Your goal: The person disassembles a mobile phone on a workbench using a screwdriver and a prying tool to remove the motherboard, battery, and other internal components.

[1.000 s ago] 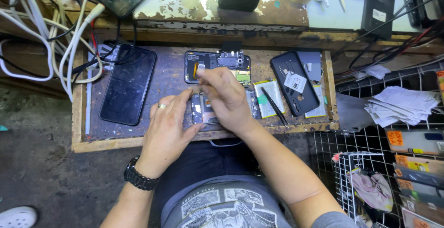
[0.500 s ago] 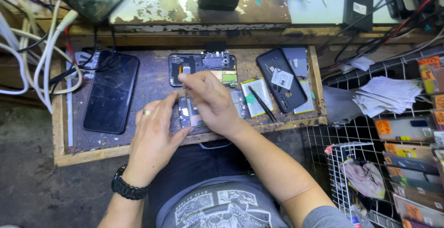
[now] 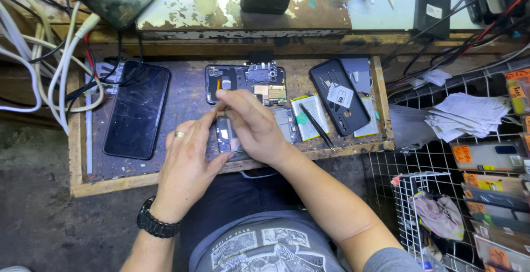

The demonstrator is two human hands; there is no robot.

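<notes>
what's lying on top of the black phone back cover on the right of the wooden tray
On the black back cover lie a small white card and a few tiny parts. Whatever is beneath the cover is hidden.

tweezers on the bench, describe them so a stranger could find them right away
On the wooden work tray, look right of the hands. The tweezers lie slanted across a white battery, beside a black back cover. They are the only thin, pointed black tool there.

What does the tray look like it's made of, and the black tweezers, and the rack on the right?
Tray: wood, it seems, with a worn, stained base and raw pale rims. Tweezers: probably metal with a matte black coat, thin and pointed. Rack: white-coated wire, judging by its thin crossing rods.
</notes>
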